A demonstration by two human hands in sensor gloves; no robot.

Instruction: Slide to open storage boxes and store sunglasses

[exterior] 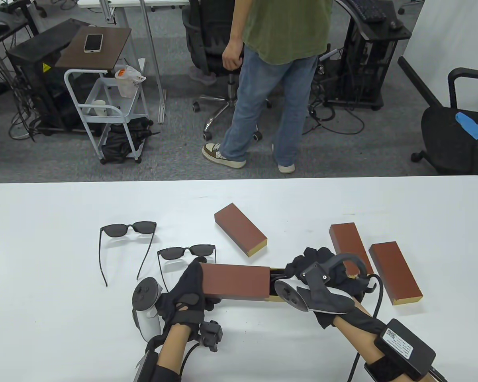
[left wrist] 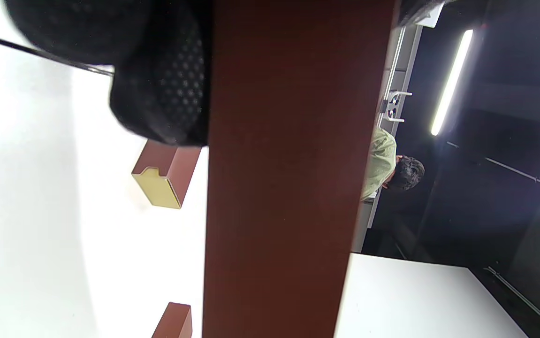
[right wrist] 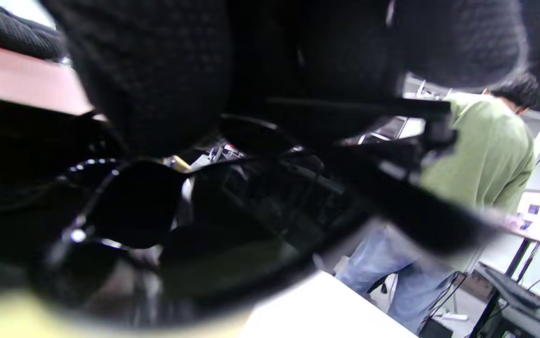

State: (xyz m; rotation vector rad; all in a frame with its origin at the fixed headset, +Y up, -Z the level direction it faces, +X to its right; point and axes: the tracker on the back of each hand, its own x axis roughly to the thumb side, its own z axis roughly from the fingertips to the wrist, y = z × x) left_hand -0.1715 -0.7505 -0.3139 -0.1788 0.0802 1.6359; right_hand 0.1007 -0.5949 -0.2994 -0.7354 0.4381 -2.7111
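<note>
A brown storage box (exterior: pixel 236 281) lies near the table's front edge, its gold inner tray (exterior: pixel 277 298) slid out a little to the right. My left hand (exterior: pixel 188 287) grips the box's left end; in the left wrist view the brown sleeve (left wrist: pixel 293 169) fills the middle. My right hand (exterior: pixel 316 264) holds folded black sunglasses (right wrist: pixel 213 220) at the tray's open end. Two more pairs of sunglasses (exterior: pixel 128 229) (exterior: pixel 187 251) lie open on the table to the left.
Three shut brown boxes lie on the white table (exterior: pixel 44 246): one behind the open box (exterior: pixel 240 229), two at the right (exterior: pixel 349 246) (exterior: pixel 394 271). A person in a green shirt (exterior: pixel 279 75) stands beyond the far edge, among office chairs and a cart.
</note>
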